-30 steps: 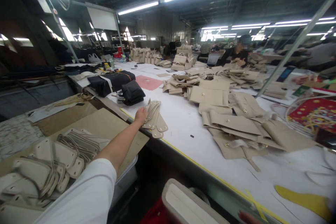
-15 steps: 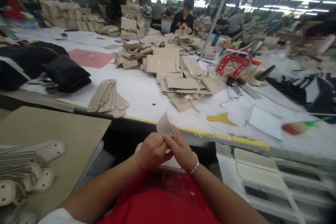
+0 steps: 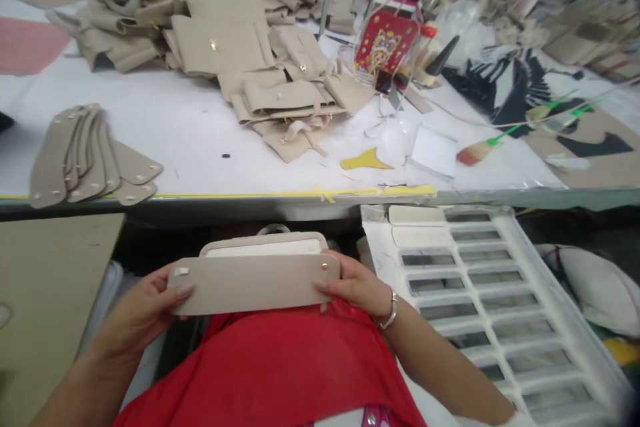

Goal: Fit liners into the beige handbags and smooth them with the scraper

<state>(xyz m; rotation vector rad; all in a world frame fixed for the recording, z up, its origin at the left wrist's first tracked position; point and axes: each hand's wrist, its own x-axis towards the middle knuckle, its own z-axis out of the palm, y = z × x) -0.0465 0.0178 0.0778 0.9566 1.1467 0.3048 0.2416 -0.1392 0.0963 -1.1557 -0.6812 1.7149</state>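
A long beige strap piece (image 3: 250,285) with rounded corners is stretched flat in front of my red apron. My left hand (image 3: 155,300) pinches its left end, beside a small whitish fastener. At the right end my right hand (image 3: 353,280) grips it, thumb on the front, near a metal stud. Behind the strap shows a rounded beige piece with a white inner panel (image 3: 265,248); what supports it is hidden. Similar strap pieces (image 3: 85,153) with studs lie fanned out on the white table (image 3: 190,167) at the left.
Beige bag parts (image 3: 225,40) are heaped at the table's middle. Right of them are a red printed box (image 3: 385,40), a yellow scrap (image 3: 367,159) and a brush (image 3: 475,152). A white slotted rack (image 3: 465,267) stands at my right, a beige board (image 3: 50,280) at my left.
My hands have moved apart, and the strap piece, curled between them before, is now spread out flat. The view has tilted down and turned right.
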